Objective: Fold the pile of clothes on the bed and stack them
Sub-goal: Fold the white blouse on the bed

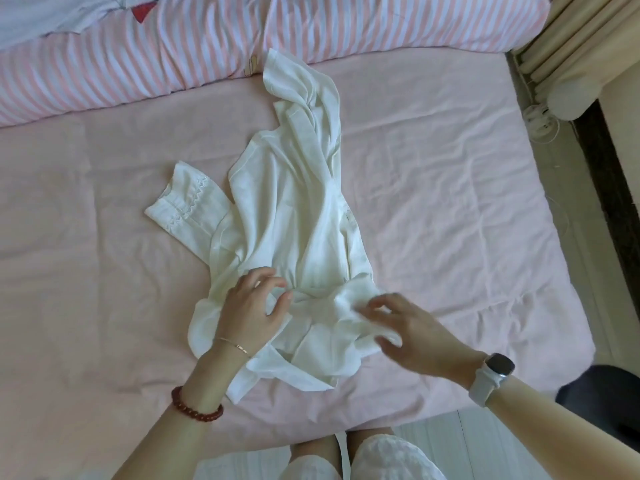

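Right now, from the head view, I am reading the scene like this:

Left hand (250, 308): it is resting on the near left part of the white garment (287, 216), fingers loosely bent and spread, thumb apart; I am not seeing cloth pinched between them.
Right hand (407, 329): it is hovering over or brushing the bunched cloth at lower centre of the frame, fingers spread and blurred; I cannot tell whether it is gripping anything.
White garment: it is lying crumpled and unfolded in the middle of the frame, one cuffed sleeve reaching toward centre left, another part trailing toward the top centre.
Pink sheet (450, 188): it is covering the bed under the garment, wrinkled.
Striped bedding (145, 60): it is lying rolled along the upper edge of the frame, pink and white.
Wrists: a red bead bracelet (195, 408) and a thin chain are sitting on the left one, a pale-strapped watch (491, 377) on the right.
Radiator (568, 32): it is standing at upper right of the frame, beside the bed.
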Available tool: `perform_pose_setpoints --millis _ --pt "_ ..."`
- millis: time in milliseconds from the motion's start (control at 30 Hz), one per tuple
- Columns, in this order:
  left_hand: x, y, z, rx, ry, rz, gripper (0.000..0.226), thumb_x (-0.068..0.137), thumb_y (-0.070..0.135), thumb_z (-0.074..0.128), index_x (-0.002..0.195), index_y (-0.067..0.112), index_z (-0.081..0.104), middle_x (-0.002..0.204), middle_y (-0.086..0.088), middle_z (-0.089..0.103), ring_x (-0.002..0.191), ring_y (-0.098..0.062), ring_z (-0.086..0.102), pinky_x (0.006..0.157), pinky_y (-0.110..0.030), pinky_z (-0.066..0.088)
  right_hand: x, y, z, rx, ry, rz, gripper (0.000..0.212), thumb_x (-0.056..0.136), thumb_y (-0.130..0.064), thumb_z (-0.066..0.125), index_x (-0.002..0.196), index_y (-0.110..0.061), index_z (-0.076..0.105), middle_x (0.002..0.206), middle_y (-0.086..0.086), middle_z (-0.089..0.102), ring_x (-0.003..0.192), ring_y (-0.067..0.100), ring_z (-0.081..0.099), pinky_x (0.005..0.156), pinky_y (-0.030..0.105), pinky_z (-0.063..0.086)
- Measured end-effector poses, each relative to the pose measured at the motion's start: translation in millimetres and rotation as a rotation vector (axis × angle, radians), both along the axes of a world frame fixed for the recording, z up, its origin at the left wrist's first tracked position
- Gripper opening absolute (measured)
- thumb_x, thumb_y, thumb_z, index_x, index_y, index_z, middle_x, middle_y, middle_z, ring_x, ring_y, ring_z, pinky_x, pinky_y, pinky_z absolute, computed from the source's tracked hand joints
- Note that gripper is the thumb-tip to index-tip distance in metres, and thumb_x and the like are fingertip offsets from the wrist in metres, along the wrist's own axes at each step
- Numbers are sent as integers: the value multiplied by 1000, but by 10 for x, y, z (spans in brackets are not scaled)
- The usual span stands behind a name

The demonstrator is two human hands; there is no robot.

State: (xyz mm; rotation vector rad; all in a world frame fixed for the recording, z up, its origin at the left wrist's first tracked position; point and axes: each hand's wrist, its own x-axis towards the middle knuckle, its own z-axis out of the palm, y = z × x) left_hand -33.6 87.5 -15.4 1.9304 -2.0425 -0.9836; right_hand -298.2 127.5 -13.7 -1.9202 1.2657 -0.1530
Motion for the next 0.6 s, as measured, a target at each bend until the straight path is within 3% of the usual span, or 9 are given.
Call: perform_pose_setpoints --millis 67,100,200,300,367,433,500,600 --pt "-209 -47 -11 25 69 -53 45 83 46 45 100 11 68 104 -2 66 102 -22 60 87 -36 46 -17 100 -25 191 61 243 44 84 -12 51 122 -31 61 128 -7 52 121 7 42 99 20 33" --pt "-316 -38 -59 91 95 -86 41 85 45 49 106 14 66 105 0 66 103 -21 59 88 -34 45 -50 129 -48 251 52 196 43 84 -8 49 118 -30 64 127 -8 53 121 8 44 99 18 33" --pt "-611 114 -234 425 -11 -316 51 84 52 54 127 25 48 121 3 56 113 -18 52 93 -33 42 -116 143 -136 317 49 -367 34 85 2 48 103 -16 71 103 -3 64 99 17 59 84 19 42" --pt "-699 405 -315 389 -251 -509 40 90 48 47 113 15 49 107 -4 59 103 -28 56 74 -31 37 -110 136 -234 520 169 -828 17 90 -12 50 96 -11 66 83 0 67 76 19 62 68 24 43" --pt "-671 574 -268 259 -100 -368 28 94 39 48 88 12 51 70 -1 54 80 -31 58 60 -30 30 -36 140 -205 796 34 -959 22 92 -24 52 92 -6 64 70 2 65 60 16 60 60 24 48" --pt "-630 676 -171 106 103 -264 29 88 32 57 70 16 41 52 3 34 60 -29 52 51 -28 26 73 121 -136 1059 -189 -1032 33 90 -40 56 95 -9 64 78 6 67 64 16 63 64 27 54" --pt "-624 685 -32 102 208 -278 33 85 41 53 66 19 38 58 6 37 60 -23 49 52 -27 32 182 41 -82 1188 -350 -995 35 88 -46 57 102 -14 63 88 6 65 78 19 63 72 31 55" --pt "-578 628 136 217 291 -325 42 82 52 41 67 15 56 70 10 50 69 -12 53 61 -28 43 365 -208 23 1113 -570 -1065 5 90 -14 58 86 -12 60 76 5 56 62 13 55 60 28 49"
